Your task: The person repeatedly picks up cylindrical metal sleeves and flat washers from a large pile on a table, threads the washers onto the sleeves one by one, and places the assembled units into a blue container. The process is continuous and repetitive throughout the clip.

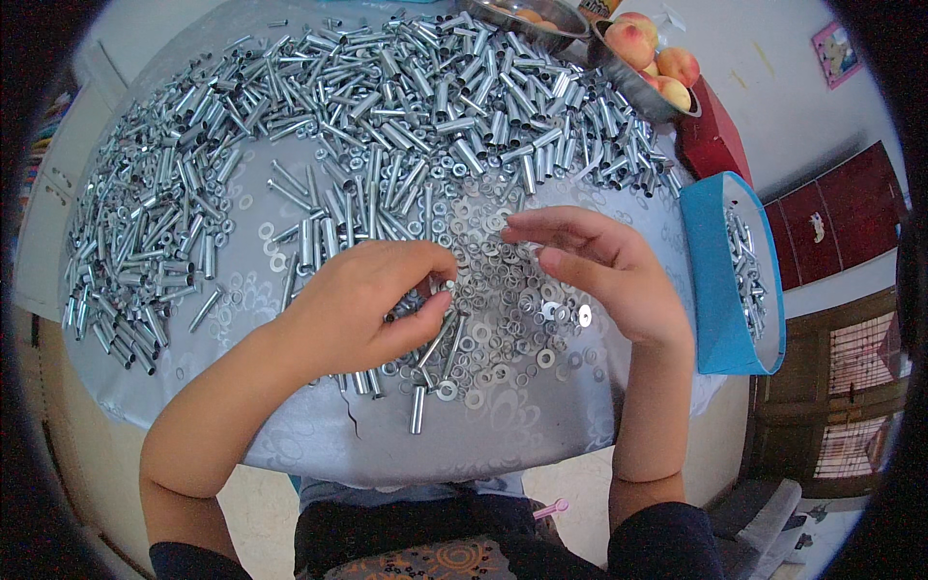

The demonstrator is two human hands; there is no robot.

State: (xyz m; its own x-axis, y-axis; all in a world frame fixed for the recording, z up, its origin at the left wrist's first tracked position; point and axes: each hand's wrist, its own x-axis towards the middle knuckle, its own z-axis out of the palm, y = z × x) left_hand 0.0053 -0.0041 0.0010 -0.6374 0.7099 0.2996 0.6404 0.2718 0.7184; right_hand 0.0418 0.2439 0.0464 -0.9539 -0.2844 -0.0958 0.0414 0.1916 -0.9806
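Note:
My left hand [372,300] is closed, palm down, over the middle of the table. A bolt's end [448,286] shows between its thumb and forefinger; more metal pieces show under the fingers, partly hidden. To the right, my right hand [604,266] hovers above a spread of flat washers [483,256], its thumb and fingertips curled around a small washer [531,249]. Just below my left hand lie several loose bolts [454,343] and a metal sleeve [418,410] near the table's front edge.
A large heap of metal sleeves, bolts and nuts [387,97] arcs across the far and left table [541,440]. A blue fabric box [710,280] with metal pieces stands at right. Peaches fill a steel bowl [628,82] at the back right, beside a red box [710,135].

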